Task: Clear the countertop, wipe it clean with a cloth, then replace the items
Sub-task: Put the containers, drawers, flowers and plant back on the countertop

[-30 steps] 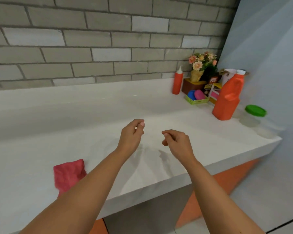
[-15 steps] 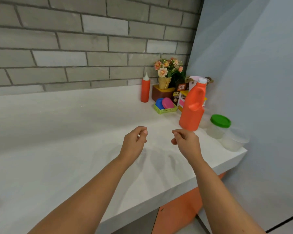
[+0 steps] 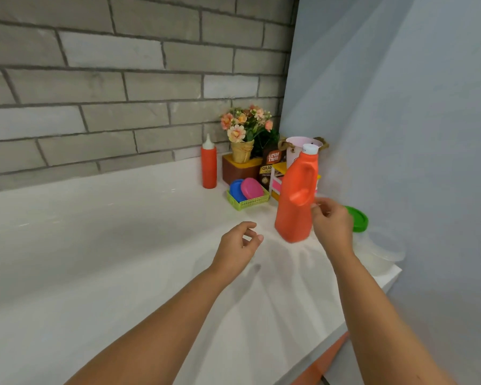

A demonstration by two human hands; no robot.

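Note:
A tall orange jug point(image 3: 296, 198) with a white cap stands on the white countertop point(image 3: 122, 259) near the right wall. My right hand point(image 3: 331, 226) hovers just right of the jug, fingers loosely curled, holding nothing. Left of the jug and lower, my left hand point(image 3: 238, 245) hangs over the counter with relaxed fingers, also empty. Behind the jug stand a red squeeze bottle point(image 3: 208, 166), a green basket point(image 3: 247, 200) with a blue and a pink lid, and a flower pot point(image 3: 242, 150) on a brown box. The cloth is out of view.
A green-lidded clear tub point(image 3: 357, 219) and a clear container point(image 3: 381, 254) sit by the right wall, partly behind my right hand. A pink bucket point(image 3: 296, 148), a coffee packet point(image 3: 268, 169) and a small drawer box crowd the corner. Brick wall behind.
The view has swung right, so the red cloth left the frame. Both hands moved forward and right; my right hand now reaches the orange jug's side.

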